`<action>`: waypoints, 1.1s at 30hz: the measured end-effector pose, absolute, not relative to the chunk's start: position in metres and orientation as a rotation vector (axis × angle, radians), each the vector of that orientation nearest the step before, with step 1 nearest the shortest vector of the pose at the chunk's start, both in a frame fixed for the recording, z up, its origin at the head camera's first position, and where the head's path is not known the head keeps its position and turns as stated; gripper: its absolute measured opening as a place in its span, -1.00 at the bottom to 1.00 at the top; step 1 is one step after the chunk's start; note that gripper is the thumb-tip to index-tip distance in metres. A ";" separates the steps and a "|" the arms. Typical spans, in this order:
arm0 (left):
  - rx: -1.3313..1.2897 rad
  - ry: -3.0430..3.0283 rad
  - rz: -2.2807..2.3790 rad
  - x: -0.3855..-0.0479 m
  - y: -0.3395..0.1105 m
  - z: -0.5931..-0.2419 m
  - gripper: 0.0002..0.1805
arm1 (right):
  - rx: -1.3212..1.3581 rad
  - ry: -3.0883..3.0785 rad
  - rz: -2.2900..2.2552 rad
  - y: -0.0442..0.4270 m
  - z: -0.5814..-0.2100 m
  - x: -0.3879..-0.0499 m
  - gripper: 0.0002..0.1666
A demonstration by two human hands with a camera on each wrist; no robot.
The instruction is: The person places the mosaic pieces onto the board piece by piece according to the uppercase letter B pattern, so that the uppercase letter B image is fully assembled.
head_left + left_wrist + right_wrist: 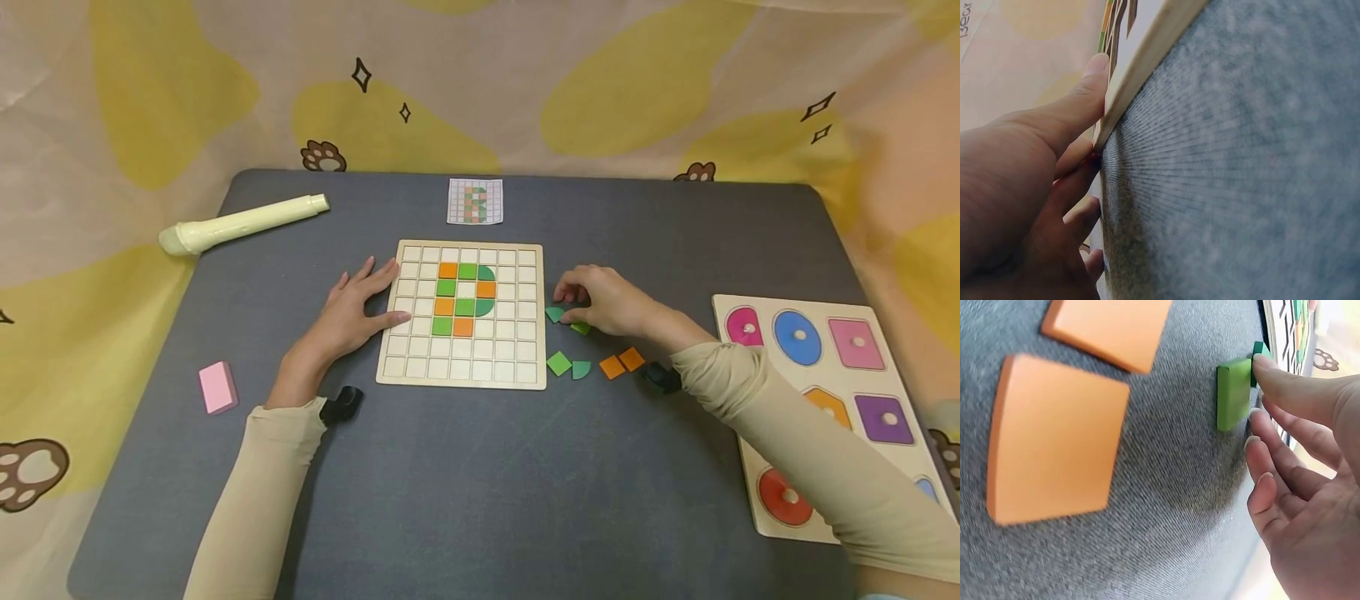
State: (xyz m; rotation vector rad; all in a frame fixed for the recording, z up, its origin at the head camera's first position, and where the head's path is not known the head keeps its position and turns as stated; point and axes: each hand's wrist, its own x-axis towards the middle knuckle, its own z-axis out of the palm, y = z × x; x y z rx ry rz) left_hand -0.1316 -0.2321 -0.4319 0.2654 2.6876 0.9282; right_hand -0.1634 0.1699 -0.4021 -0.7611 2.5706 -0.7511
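My left hand (341,312) lies spread at the left edge of a wooden grid board (390,372). Its thumb (1088,84) rests on the board's rim while the other fingers touch the side. Orange, green and dark green tiles form a closed loop with a short stem on the grid. Right of the board, my right hand (611,302) hovers low with loosely bent fingers. Its thumb (1291,387) touches a dark green quarter-circle tile (554,314) on the table. Beside that thumb lies a green square tile (1234,394), partly hidden from above by the hand.
Nearer me lie a green square (558,363), a quarter-circle tile (581,369) and two orange squares (612,367). A pattern card (476,202) sits behind the board. A knob puzzle (813,387) is under my right forearm. A pale microphone-shaped object (247,223) and pink block (217,387) are left.
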 end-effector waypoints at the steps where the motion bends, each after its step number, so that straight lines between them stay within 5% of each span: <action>1: 0.265 2.689 0.927 -0.132 -0.232 -0.432 -0.01 | -0.762 2.573 -0.760 0.170 -0.403 -0.163 -0.73; 18: 0.257 2.679 0.926 -0.132 -0.232 -0.432 -0.01 | -0.651 2.548 -0.970 0.162 -0.407 -0.158 -0.92; 33: 0.254 2.680 0.931 -0.132 -0.232 -0.432 -0.01 | -0.583 2.513 -1.215 0.109 -0.411 -0.145 -0.88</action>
